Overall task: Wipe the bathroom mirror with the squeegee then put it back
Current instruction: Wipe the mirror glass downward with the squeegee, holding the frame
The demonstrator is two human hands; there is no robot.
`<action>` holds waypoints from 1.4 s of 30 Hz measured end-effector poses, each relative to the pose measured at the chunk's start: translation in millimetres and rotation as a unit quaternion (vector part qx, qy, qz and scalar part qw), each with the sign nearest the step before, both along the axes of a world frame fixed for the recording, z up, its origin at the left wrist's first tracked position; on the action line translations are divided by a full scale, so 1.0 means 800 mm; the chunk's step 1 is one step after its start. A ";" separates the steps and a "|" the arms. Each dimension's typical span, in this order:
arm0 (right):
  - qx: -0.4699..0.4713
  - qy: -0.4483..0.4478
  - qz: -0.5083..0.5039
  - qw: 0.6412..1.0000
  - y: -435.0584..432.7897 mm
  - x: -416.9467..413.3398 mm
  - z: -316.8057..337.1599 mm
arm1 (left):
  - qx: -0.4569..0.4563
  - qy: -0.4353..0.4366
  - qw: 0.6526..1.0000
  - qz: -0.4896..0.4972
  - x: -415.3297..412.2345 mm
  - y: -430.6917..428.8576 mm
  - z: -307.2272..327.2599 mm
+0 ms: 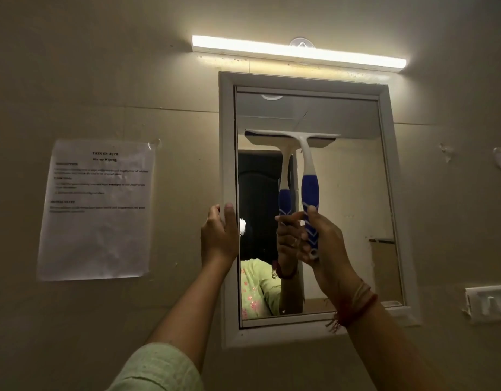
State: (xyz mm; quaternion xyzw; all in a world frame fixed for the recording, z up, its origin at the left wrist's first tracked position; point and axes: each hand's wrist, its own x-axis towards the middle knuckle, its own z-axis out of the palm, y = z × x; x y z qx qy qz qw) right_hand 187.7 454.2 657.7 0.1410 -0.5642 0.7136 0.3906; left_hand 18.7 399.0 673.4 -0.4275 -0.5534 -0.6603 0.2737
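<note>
Green sleeve (159, 368) is reaching up nearest. Beyond it the left grip (219, 235) is pinching the frame (228, 136), bracing it. The right grip (325, 238) is clamping round the blue handle of the squeegee (310, 187), whose blade is lying level against the mirror (345, 198), in its upper half. Pulling straight down with even pressure and a flat blade, then overlapping passes, should be avoiding streaks.
</note>
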 end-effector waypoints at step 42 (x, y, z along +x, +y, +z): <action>-0.071 -0.012 -0.254 0.964 -0.032 -0.003 -0.068 | -0.002 -0.005 1.000 -0.012 0.000 0.000 -0.001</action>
